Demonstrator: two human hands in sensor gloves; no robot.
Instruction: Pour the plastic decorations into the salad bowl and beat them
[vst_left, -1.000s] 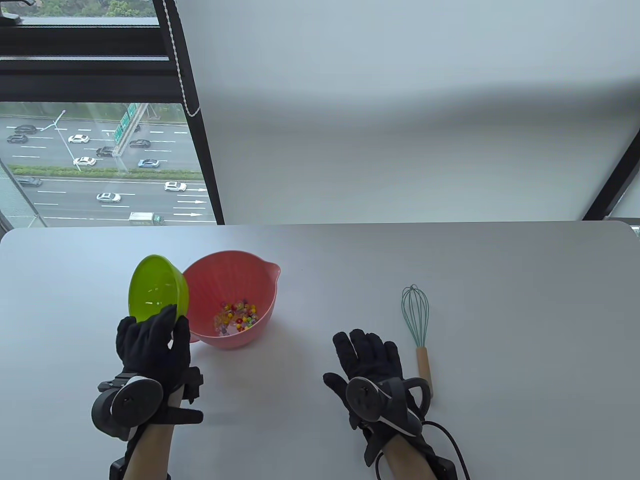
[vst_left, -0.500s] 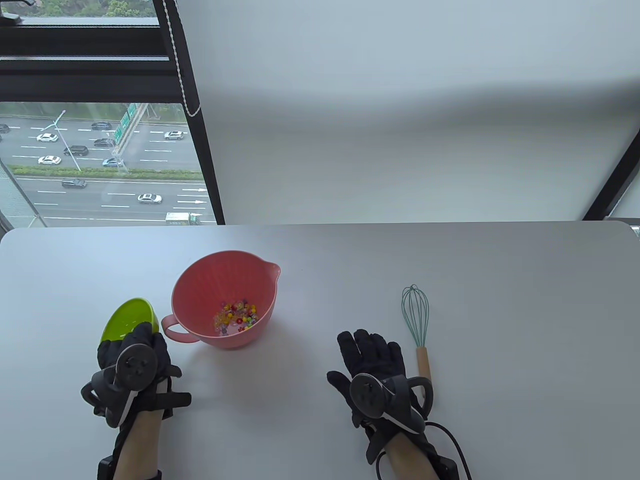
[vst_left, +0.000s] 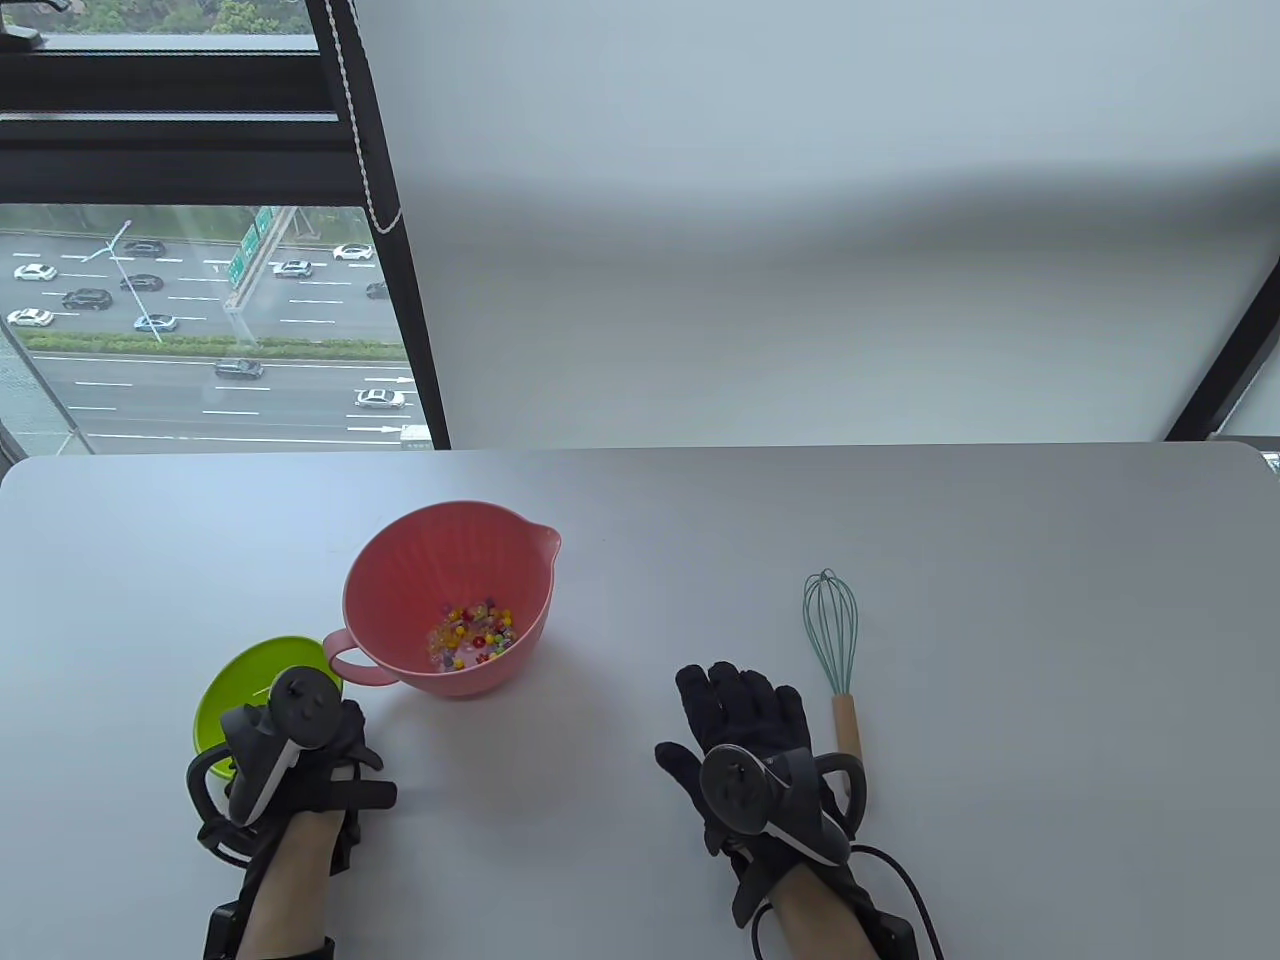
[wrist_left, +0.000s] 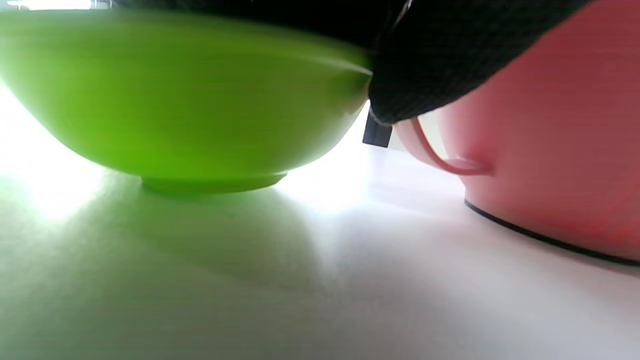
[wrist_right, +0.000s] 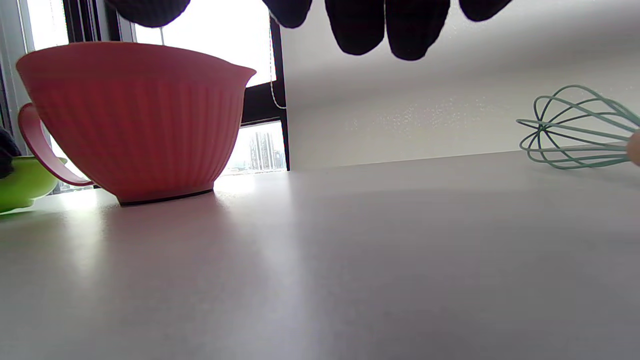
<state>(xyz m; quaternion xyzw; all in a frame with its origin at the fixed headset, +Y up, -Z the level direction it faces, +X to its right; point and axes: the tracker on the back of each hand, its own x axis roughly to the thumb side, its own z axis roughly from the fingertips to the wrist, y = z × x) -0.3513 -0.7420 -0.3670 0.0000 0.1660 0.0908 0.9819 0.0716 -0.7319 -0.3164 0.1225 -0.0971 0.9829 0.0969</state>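
Lowered to the table (vst_left: 700, 520) since a second ago, green bowl (vst_left: 240, 680) gripped by left hand (vst_left: 300, 760); whisk (vst_left: 835, 640) just right of the right hand's (vst_left: 745, 735) flat, empty fingers (vst_left: 725, 690), handle toward the person.

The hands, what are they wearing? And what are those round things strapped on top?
Both the left hand and the right hand wear black fabric gloves that cover the fingers. Strapped to the back of each is a dark grey tracker with a round disc face, a ring and white trim. A black cable curls from the right wrist. No sleeves show.
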